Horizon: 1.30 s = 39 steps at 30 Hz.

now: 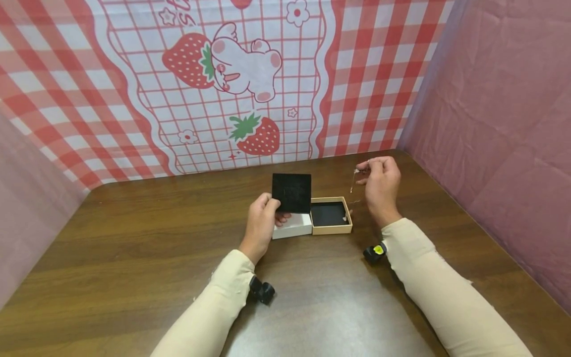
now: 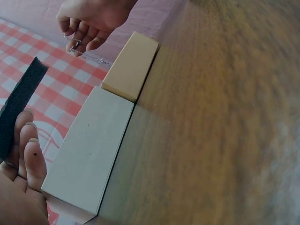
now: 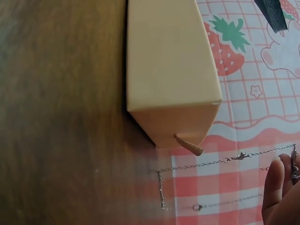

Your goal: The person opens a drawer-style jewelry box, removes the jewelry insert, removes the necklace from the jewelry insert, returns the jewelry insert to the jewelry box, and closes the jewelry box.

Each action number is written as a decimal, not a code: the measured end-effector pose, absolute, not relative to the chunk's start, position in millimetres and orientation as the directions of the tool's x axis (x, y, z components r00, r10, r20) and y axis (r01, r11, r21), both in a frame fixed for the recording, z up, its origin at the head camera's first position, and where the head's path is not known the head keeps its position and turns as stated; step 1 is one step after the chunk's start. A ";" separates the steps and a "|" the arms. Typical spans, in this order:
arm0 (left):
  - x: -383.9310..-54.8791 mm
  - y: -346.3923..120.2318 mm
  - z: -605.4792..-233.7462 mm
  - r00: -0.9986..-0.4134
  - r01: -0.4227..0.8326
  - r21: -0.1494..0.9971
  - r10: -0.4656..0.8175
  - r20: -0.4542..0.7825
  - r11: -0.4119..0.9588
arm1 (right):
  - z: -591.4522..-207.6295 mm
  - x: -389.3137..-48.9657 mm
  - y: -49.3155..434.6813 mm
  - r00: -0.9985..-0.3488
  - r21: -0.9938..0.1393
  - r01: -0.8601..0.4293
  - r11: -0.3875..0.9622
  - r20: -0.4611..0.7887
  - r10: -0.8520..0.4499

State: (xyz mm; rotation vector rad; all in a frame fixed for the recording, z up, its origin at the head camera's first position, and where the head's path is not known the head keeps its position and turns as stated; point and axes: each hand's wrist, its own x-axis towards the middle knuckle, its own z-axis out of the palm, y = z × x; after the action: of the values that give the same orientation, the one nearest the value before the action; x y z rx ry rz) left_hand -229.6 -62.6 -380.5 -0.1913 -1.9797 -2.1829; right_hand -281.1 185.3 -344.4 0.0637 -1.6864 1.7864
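In the head view my left hand [image 1: 258, 225] holds up a thin square black foam pad [image 1: 292, 192], thumb in front and fingers behind. My right hand [image 1: 383, 186] pinches a fine silver chain with small charms [image 3: 241, 156] at the right. Whether it is a necklace or a bracelet I cannot tell. Part of the chain hangs down beside the open tan box [image 1: 332, 230], whose inside is black. A small piece of the chain seems to lie at the box's right edge. Left of the box, touching it, stands a white box part [image 1: 293, 230], partly hidden by the pad.
Box and white part stand on a brown wooden table [image 1: 156, 238]. A small tan ribbon tab [image 3: 190, 144] sticks out of the box's side. Behind rises a red-and-white checked strawberry cloth [image 1: 370, 74], with a pink cloth [image 1: 504, 124] on the right.
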 end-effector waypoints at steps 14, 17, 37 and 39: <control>-215.2 -61.3 -360.8 -0.975 0.219 0.974 -0.041 0.217 -0.055 | -349.6 -283.6 189.9 -0.798 -0.894 -0.445 0.055 0.423 0.430; -210.9 -60.8 -356.1 -0.973 0.230 0.971 -0.040 0.228 -0.058 | -350.4 -284.3 190.9 -0.800 -0.897 -0.439 0.051 0.417 0.431; -229.8 -61.5 -380.5 -0.971 0.236 0.969 -0.049 0.233 -0.074 | -351.4 -287.8 194.3 -0.799 -0.902 -0.431 0.009 0.386 0.461; -230.1 -61.6 -381.2 -0.971 0.236 0.969 -0.048 0.233 -0.072 | -351.1 -287.3 193.7 -0.799 -0.903 -0.429 0.016 0.387 0.460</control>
State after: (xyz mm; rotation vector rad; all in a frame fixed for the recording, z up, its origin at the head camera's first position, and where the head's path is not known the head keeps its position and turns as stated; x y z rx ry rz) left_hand -230.1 -61.6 -381.2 -0.2067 -1.9961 -2.1580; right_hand -287.3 193.7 -351.1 -0.0326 -1.6804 1.8461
